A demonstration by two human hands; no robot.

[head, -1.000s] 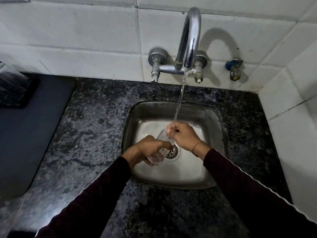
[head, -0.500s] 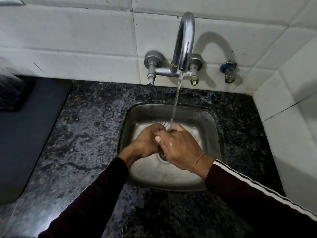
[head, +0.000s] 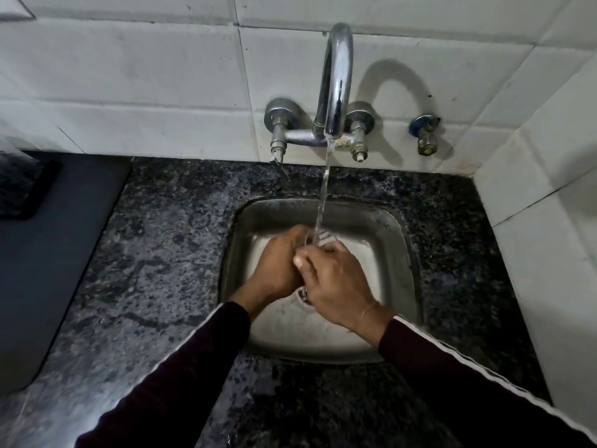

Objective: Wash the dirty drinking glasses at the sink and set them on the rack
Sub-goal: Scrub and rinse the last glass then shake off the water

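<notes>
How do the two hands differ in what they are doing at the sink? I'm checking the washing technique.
The left hand is curled with its back to the camera, wrapped round the drinking glass, of which only a bit of clear rim shows; the right hand lies over it from the right, fingers bent across. The right wrist bears a thin band, the left none. Both are over the sink, under the water stream, and both have dark sleeves.

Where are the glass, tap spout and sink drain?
glass (head: 324, 238): head view, clear rim showing between the hands under the stream.
tap spout (head: 336, 88): head view, middle of the chrome arch.
sink drain (head: 302, 294): head view, metal edge showing below the hands.
</notes>
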